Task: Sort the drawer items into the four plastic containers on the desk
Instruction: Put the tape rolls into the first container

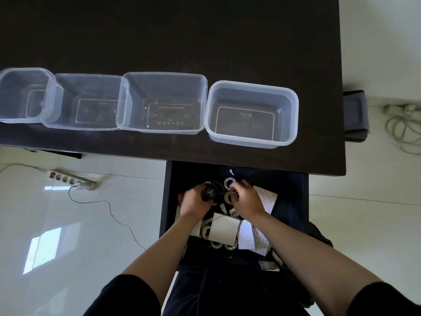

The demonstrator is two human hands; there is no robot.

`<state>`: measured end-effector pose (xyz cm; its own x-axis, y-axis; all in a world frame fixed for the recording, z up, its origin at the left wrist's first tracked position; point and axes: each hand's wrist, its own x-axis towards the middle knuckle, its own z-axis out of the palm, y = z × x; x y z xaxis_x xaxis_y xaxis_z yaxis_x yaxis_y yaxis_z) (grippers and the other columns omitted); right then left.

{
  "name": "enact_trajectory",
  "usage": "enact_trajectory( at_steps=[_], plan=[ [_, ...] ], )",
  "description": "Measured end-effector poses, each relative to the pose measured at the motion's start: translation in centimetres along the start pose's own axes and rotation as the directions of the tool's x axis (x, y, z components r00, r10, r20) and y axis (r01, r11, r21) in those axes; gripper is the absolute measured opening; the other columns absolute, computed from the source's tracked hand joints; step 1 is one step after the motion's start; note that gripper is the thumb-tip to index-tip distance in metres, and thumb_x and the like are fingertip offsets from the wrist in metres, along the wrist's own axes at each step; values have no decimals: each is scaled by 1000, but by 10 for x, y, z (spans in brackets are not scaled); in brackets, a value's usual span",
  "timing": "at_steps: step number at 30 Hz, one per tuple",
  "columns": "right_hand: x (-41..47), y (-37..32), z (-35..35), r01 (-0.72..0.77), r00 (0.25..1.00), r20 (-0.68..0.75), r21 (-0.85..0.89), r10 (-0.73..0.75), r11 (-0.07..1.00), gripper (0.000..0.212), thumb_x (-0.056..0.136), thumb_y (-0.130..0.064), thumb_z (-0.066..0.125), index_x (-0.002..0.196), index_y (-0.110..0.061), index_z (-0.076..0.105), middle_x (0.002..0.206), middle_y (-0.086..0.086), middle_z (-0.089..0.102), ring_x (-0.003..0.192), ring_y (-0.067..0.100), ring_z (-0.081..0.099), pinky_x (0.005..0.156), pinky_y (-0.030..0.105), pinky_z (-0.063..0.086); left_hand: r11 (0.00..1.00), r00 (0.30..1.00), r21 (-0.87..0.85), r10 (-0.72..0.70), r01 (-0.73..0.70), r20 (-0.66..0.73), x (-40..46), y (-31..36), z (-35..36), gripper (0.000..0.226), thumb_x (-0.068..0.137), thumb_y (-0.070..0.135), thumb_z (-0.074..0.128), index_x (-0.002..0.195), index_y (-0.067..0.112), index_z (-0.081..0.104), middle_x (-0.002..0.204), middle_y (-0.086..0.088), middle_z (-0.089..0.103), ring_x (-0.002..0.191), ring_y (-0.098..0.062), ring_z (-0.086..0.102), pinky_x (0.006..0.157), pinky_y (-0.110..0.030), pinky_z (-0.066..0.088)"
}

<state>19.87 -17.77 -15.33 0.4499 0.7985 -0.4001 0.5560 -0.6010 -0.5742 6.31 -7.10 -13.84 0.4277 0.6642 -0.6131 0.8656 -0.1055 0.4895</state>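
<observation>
Several clear plastic containers stand in a row on the dark desk (pixel 182 37): far left (pixel 9 92), second (pixel 66 99), third (pixel 127 96), right (pixel 293 110). All look bare inside. Below the desk edge the open drawer (pixel 293 201) holds tape rolls (pixel 229 182), white paper sheets (pixel 224 229) and small parts. My left hand (pixel 193 200) is in the drawer, its fingers curled round a dark round object (pixel 210 192). My right hand (pixel 247 198) pinches a beige tape roll (pixel 229 197).
A white power strip (pixel 70 179) with a thin cable lies on the tiled floor at the left. A coiled white cable (pixel 403 126) lies on the floor at the right, beside a grey-blue object (pixel 355 112) at the desk's side.
</observation>
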Motion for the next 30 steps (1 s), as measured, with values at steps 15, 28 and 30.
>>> enact_trajectory(
  at_steps=[15, 28, 30],
  plan=[
    [-20, -26, -7, -60, 993, -104, 10, 61, 998, 20, 87, -9, 53, 105, -9, 61, 104, 13, 55, 88, 32, 58, 66, 35, 46, 994, 986, 75, 92, -82, -138, -28, 12, -29, 33, 78, 19, 60, 111, 14, 62, 108, -9, 61, 96, -30, 61, 79, -35, 51],
    [-65, -137, 38, 19, 955, -297, 111, 15, 994, 19, 86, -8, 55, 103, -8, 65, 102, 13, 57, 92, 32, 59, 75, 40, 49, 958, 923, -5, 273, -285, -271, -85, -58, -113, 27, 81, 15, 60, 107, 14, 65, 101, -7, 58, 88, -27, 61, 75, -34, 52],
    [-65, -168, 46, 45, 948, -319, 112, -7, 993, 20, 87, -10, 55, 105, -10, 65, 101, 10, 56, 86, 30, 60, 71, 37, 48, 959, 911, -22, 261, -282, -319, -92, -81, -138, 26, 82, 14, 59, 107, 14, 66, 102, -7, 59, 87, -25, 63, 75, -32, 53]
  ],
)
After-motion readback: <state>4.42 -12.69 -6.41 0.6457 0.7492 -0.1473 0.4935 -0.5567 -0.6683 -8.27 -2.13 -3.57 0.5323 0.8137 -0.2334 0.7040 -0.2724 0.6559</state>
